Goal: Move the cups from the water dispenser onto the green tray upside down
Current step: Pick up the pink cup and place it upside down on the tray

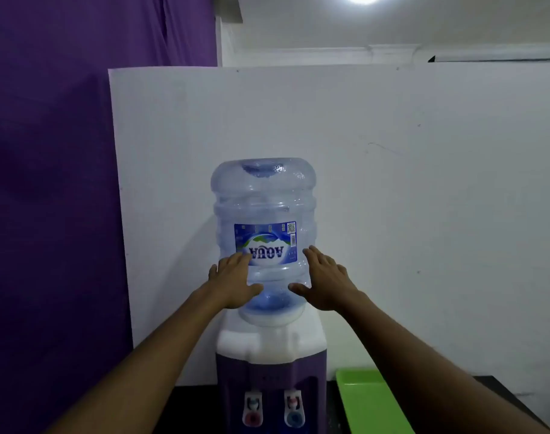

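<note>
A purple and white water dispenser (pixel 269 349) stands in front of me with an inverted clear water bottle (pixel 262 202) on top. My left hand (pixel 233 280) lies flat against the bottle's lower left side, fingers apart. My right hand (pixel 325 281) rests against its lower right side, fingers spread too. Neither hand holds anything. At the lower right, part of the green tray (pixel 366 399) shows beside the dispenser, partly covered by my right forearm. No cups are visible in this view.
The dispenser has two taps, one with a red button (pixel 252 408) and one with a blue button (pixel 294 408). A white board (pixel 424 198) stands behind it, with a purple curtain (pixel 48 183) to the left. The dispenser and tray sit on a dark surface (pixel 192 408).
</note>
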